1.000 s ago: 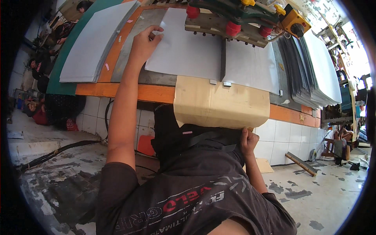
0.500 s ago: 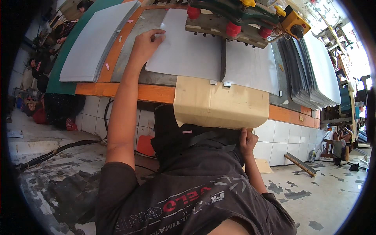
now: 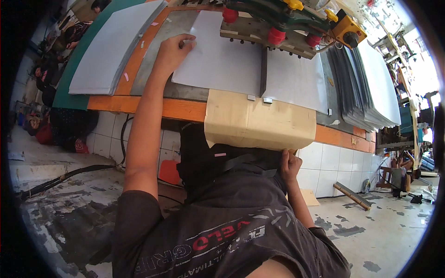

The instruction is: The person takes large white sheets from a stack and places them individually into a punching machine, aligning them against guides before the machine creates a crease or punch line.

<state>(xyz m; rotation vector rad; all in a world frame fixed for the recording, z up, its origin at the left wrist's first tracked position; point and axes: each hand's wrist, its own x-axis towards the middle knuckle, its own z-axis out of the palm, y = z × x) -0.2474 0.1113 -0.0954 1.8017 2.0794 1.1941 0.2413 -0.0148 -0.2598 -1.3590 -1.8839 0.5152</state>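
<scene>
My left hand reaches up onto the work table and pinches the near left corner of a large white sheet lying flat under a green press head with red knobs. A second white sheet lies beside it, with a dark slot between them. A brown cardboard flap hangs over the orange table edge. My right hand is curled into a fist right under the flap's lower right corner, touching it. Whether it holds anything is hidden.
A yellow switch box sits on the machine's right end. Stacked grey sheets lie to the right, and another grey stack rests on a green mat to the left. A cable and a wooden plank lie on the floor. A person sits at the far right.
</scene>
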